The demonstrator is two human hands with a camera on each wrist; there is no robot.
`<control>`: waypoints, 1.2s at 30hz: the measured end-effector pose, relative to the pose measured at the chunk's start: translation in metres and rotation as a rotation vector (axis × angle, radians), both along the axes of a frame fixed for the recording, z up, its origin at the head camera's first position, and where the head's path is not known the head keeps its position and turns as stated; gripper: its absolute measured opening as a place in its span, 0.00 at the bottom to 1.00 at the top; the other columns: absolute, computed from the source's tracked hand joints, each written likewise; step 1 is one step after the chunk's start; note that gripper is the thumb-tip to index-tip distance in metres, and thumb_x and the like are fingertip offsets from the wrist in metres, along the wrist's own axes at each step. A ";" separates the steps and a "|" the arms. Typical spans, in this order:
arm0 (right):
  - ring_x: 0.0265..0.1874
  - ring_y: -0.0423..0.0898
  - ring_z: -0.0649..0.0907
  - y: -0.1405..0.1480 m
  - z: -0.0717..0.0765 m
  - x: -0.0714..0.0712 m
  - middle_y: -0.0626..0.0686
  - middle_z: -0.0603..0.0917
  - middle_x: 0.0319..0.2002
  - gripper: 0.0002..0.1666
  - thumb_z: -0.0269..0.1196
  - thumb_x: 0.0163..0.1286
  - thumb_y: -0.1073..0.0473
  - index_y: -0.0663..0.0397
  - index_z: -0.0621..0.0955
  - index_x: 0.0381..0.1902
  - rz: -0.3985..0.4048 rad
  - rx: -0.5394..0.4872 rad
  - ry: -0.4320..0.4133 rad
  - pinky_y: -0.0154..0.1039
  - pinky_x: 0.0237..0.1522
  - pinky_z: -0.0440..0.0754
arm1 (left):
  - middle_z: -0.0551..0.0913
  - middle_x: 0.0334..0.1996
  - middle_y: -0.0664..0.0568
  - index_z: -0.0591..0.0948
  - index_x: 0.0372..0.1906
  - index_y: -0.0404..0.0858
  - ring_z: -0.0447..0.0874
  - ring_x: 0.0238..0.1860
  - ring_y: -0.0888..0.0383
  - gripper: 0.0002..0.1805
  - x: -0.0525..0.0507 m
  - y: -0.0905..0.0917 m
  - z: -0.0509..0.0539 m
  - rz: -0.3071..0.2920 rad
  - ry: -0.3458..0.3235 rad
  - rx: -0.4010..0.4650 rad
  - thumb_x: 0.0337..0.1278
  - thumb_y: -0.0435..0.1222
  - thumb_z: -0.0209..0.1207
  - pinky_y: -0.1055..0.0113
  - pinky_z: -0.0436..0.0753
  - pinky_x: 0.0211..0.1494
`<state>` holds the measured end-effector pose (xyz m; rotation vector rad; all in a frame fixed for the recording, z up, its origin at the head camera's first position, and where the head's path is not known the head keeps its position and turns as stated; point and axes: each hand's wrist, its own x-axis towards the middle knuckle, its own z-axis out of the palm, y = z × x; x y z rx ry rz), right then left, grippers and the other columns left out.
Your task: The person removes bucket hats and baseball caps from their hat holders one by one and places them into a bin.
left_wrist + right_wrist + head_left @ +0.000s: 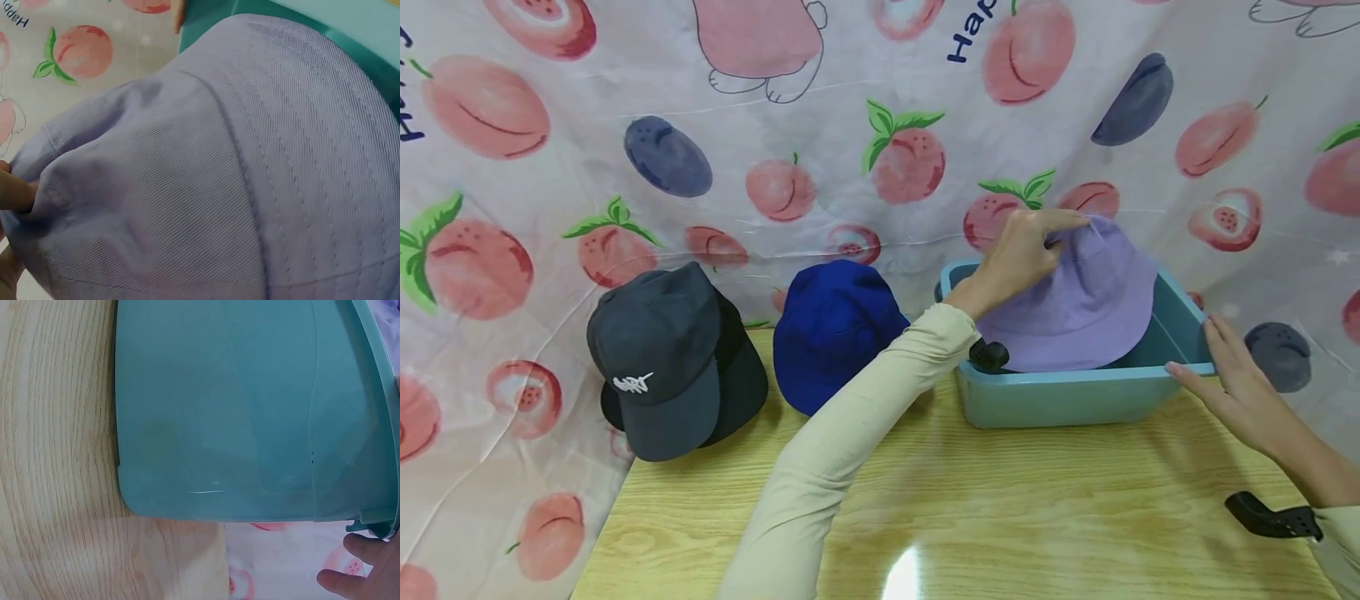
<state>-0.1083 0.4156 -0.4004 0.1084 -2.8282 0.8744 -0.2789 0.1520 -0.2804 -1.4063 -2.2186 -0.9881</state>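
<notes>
A lilac bucket hat (pixel 1075 300) with a stitched brim is at the mouth of a teal plastic bin (pixel 1067 400), its brim inside the front rim. My left hand (pixel 1026 250) pinches the hat's crown near the top; the left wrist view shows the cloth (pixel 156 181) bunched between fingers and thumb. At the bin's right end, my right hand (pixel 1240 387) rests on the rim with fingers extended. In the right wrist view the bin's outer wall (pixel 237 425) fills the middle, with fingers (pixel 365 550) by its rim.
Left of the bin stand a blue bucket hat (pixel 838 333) and dark caps (pixel 662 358) stacked together, the front one with white lettering. All are on a wood-grain table (pixel 1000 500). Behind hangs a fruit-print cloth (pixel 850 167).
</notes>
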 end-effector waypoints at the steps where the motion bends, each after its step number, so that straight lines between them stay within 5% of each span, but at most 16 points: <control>1: 0.69 0.66 0.34 0.000 0.000 0.000 0.58 0.29 0.74 0.48 0.50 0.72 0.51 0.59 0.33 0.73 0.004 0.000 0.003 0.72 0.58 0.32 | 0.83 0.49 0.50 0.83 0.52 0.36 0.75 0.50 0.69 0.20 0.000 0.000 -0.001 -0.006 0.001 -0.012 0.56 0.21 0.52 0.83 0.67 0.44; 8: 0.69 0.66 0.34 -0.001 0.000 -0.001 0.59 0.29 0.73 0.49 0.51 0.72 0.52 0.59 0.33 0.73 0.005 -0.002 0.009 0.72 0.58 0.32 | 0.83 0.49 0.53 0.83 0.52 0.38 0.72 0.36 0.66 0.20 0.004 0.000 -0.005 -0.020 -0.025 -0.092 0.56 0.23 0.53 0.80 0.64 0.33; 13: 0.69 0.67 0.35 -0.001 -0.001 0.000 0.59 0.30 0.74 0.49 0.51 0.72 0.52 0.59 0.34 0.73 -0.002 -0.004 0.023 0.72 0.58 0.33 | 0.82 0.51 0.54 0.82 0.53 0.38 0.72 0.39 0.66 0.20 0.007 -0.001 -0.007 -0.042 -0.060 -0.139 0.56 0.24 0.54 0.80 0.65 0.36; 21: 0.69 0.67 0.36 -0.002 -0.002 0.000 0.59 0.30 0.74 0.49 0.52 0.71 0.52 0.59 0.34 0.73 0.004 -0.008 0.041 0.72 0.58 0.33 | 0.83 0.50 0.56 0.83 0.52 0.40 0.72 0.41 0.66 0.21 0.010 0.000 -0.015 -0.035 -0.027 -0.206 0.51 0.24 0.57 0.80 0.65 0.38; 26: 0.69 0.68 0.36 -0.001 -0.002 0.000 0.61 0.30 0.73 0.49 0.52 0.72 0.52 0.59 0.33 0.73 0.007 0.000 0.036 0.73 0.57 0.33 | 0.82 0.50 0.56 0.82 0.54 0.41 0.65 0.29 0.62 0.24 0.013 0.001 -0.021 -0.023 -0.040 -0.248 0.51 0.22 0.54 0.76 0.58 0.27; 36: 0.69 0.68 0.35 0.000 -0.001 -0.001 0.60 0.29 0.73 0.49 0.51 0.72 0.53 0.59 0.33 0.73 0.012 -0.003 0.028 0.74 0.57 0.34 | 0.82 0.51 0.56 0.81 0.55 0.41 0.49 0.17 0.64 0.26 0.018 0.003 -0.027 -0.023 -0.098 -0.309 0.52 0.20 0.50 0.76 0.53 0.22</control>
